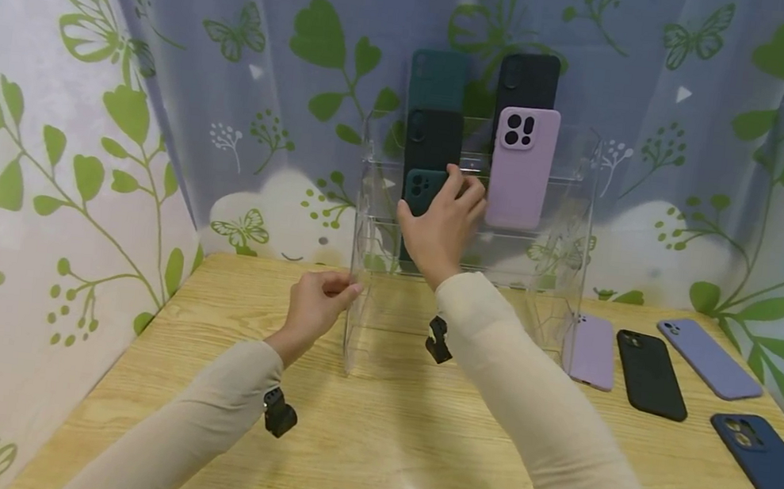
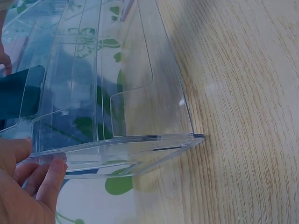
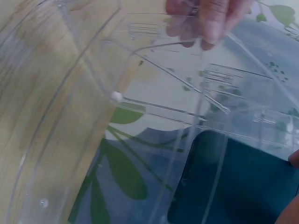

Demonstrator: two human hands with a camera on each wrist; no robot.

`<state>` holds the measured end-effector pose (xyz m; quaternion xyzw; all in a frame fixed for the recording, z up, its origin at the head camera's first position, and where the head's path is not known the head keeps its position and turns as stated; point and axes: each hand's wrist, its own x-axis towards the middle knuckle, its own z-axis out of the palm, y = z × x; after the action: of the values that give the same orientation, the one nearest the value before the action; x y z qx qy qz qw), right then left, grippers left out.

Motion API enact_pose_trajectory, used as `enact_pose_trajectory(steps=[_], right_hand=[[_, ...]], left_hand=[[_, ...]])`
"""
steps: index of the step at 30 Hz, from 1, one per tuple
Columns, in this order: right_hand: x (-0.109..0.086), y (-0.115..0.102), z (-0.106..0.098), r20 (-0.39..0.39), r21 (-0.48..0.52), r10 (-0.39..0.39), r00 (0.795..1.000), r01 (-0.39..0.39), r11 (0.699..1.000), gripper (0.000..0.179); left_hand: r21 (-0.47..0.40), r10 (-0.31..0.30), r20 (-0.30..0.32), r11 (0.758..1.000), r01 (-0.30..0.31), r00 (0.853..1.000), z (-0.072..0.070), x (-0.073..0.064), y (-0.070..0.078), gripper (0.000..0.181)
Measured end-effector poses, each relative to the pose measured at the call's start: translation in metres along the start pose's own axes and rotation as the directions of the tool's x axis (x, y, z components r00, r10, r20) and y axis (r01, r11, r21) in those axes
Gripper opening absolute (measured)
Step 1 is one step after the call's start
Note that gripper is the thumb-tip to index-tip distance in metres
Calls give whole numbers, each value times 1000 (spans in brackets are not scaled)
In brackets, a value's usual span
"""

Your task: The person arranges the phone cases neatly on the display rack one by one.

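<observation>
Slanting sleeves [image 1: 552, 429] over the surface [image 1: 347, 463]; gripping the green case [image 1: 422, 189], upright in the rack [image 1: 354, 328] by the back edge, with the nearer right hand [image 1: 444, 230]; pinching the rack's left side with the left hand [image 1: 316, 308].

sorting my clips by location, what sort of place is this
Probably an indoor corner set up for display: a clear rack holds phone cases on a wood-grain table, with a leaf-print curtain behind.
</observation>
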<state>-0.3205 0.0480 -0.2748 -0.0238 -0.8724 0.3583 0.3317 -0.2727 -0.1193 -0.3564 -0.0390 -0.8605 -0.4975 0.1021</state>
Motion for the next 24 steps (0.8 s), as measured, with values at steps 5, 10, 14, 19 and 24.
enact_pose_trajectory(steps=[5,10,14,19,24], right_hand=[[-5,1,5,-4,-38,17,1000,-17,999,79],[-5,0,7,6,-65,26,1000,-26,998,84],[-6,-1,8,15,-72,28,999,-27,997,85],[-7,0,10,12,-75,18,1000,-17,997,85],[-7,1,10,18,-65,14,1000,-13,998,86]], left_hand=[[13,3,-5,1000,-2,1000,0,0,1,29],[4,7,-10,1000,-7,1000,0,0,2,28],[5,-1,-6,1000,1,1000,1,1,1,28],[8,-4,-9,1000,5,1000,1,0,0,27],[2,-8,-11,1000,8,1000,1,0,0,26]])
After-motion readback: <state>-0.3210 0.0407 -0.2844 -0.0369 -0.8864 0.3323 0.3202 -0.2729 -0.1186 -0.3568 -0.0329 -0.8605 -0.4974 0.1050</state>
